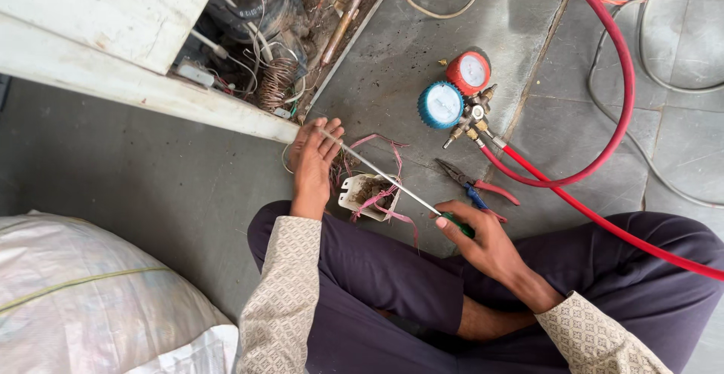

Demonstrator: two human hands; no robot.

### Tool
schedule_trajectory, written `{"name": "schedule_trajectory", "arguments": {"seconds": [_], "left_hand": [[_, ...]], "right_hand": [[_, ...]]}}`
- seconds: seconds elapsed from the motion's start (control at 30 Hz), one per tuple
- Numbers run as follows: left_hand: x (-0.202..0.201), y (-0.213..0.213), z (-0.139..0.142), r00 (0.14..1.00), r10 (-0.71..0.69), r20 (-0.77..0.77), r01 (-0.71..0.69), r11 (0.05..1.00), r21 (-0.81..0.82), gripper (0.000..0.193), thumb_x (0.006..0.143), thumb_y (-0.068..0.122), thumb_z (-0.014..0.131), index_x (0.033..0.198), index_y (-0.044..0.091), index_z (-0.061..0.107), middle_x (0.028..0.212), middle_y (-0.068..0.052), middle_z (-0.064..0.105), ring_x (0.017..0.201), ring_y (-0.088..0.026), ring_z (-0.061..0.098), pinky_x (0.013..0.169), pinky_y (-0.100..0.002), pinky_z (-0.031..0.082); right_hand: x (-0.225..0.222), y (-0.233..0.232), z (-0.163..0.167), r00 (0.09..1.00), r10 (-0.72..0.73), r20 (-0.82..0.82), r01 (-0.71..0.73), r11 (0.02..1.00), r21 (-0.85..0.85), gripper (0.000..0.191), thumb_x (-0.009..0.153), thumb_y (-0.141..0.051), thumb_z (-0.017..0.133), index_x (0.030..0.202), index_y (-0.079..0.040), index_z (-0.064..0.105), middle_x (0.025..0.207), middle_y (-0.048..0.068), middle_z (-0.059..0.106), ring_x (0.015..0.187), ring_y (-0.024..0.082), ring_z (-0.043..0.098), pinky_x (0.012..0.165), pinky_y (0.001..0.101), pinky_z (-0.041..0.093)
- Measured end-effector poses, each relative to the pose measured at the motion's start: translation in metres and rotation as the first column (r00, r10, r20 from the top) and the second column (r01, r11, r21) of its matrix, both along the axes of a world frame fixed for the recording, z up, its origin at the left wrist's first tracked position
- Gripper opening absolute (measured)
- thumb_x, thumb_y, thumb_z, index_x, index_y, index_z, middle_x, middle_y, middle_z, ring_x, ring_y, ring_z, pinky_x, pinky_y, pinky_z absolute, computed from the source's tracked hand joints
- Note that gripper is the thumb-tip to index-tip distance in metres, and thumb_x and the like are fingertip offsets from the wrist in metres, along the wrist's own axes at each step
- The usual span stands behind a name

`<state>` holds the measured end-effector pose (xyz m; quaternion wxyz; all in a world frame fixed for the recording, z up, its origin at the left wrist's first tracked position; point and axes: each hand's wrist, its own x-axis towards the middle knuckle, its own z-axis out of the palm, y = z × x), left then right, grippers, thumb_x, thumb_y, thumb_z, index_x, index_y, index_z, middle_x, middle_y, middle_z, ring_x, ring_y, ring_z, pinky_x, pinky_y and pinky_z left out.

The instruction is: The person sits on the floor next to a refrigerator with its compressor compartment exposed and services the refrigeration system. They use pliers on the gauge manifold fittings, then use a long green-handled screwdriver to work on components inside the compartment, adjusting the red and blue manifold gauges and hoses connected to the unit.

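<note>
While two hands [313, 155] [483, 242] hold one screwdriver [385, 178], two gauges [455, 91] lie near.

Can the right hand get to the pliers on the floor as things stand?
Probably yes: the pliers lie uncovered just beyond the right hand, but that hand is gripping the screwdriver.

The screwdriver [385, 176] is long, with a thin silver shaft and a green handle. It lies slanted above the floor; the handle is in the right hand [483, 242], and the tip is between the fingers of the left hand [313, 155], near the small white box [368, 194] with pink wires.
</note>
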<state>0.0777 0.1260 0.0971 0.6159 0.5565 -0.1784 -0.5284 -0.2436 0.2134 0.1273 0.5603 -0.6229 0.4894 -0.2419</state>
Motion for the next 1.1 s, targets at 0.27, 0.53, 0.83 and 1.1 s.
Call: {"name": "schedule_trajectory", "arguments": {"seconds": [0.27, 0.53, 0.83, 1.1], "left_hand": [[0.006, -0.001, -0.006, 0.964, -0.041, -0.263, 0.023, 0.997, -0.072, 0.030, 0.098, 0.028, 0.068, 0.119, 0.006, 0.065, 0.125, -0.015, 0.072, 0.120, -0.025, 0.070, 0.101, -0.040, 0.059], [0.005, -0.002, -0.011, 0.985, -0.053, -0.163, 0.044, 0.997, -0.055, 0.029, 0.100, 0.028, 0.066, 0.119, 0.006, 0.066, 0.121, -0.015, 0.073, 0.114, -0.025, 0.071, 0.095, -0.040, 0.062], [0.003, -0.003, -0.019, 0.995, -0.040, -0.094, 0.034, 0.998, -0.059, 0.029, 0.101, 0.030, 0.065, 0.118, 0.006, 0.065, 0.115, -0.014, 0.075, 0.107, -0.026, 0.074, 0.089, -0.040, 0.063], [-0.006, -0.008, -0.029, 0.997, -0.027, -0.078, 0.026, 0.999, -0.020, 0.027, 0.099, 0.030, 0.067, 0.118, 0.012, 0.065, 0.111, -0.007, 0.074, 0.104, -0.021, 0.073, 0.088, -0.036, 0.061]], "right_hand": [[0.012, -0.002, -0.001, 0.991, -0.049, -0.123, 0.048, 0.999, -0.016, 0.032, 0.095, -0.032, 0.064, 0.117, -0.010, 0.071, 0.089, 0.012, 0.076, 0.071, 0.021, 0.071, 0.067, 0.0368, 0.053], [0.011, -0.005, 0.000, 0.991, -0.056, -0.122, 0.055, 0.998, -0.012, 0.033, 0.095, -0.033, 0.065, 0.117, -0.010, 0.072, 0.084, 0.011, 0.075, 0.065, 0.019, 0.066, 0.063, 0.0360, 0.051], [0.011, -0.008, -0.006, 0.993, -0.057, -0.106, 0.062, 0.997, 0.041, 0.032, 0.094, -0.030, 0.066, 0.117, -0.009, 0.072, 0.079, 0.010, 0.074, 0.064, 0.019, 0.062, 0.061, 0.0370, 0.050], [-0.006, -0.015, -0.009, 0.998, -0.043, -0.053, 0.045, 0.999, 0.028, 0.035, 0.096, -0.035, 0.064, 0.117, -0.008, 0.071, 0.103, 0.010, 0.078, 0.092, 0.022, 0.075, 0.078, 0.0365, 0.056]]}}
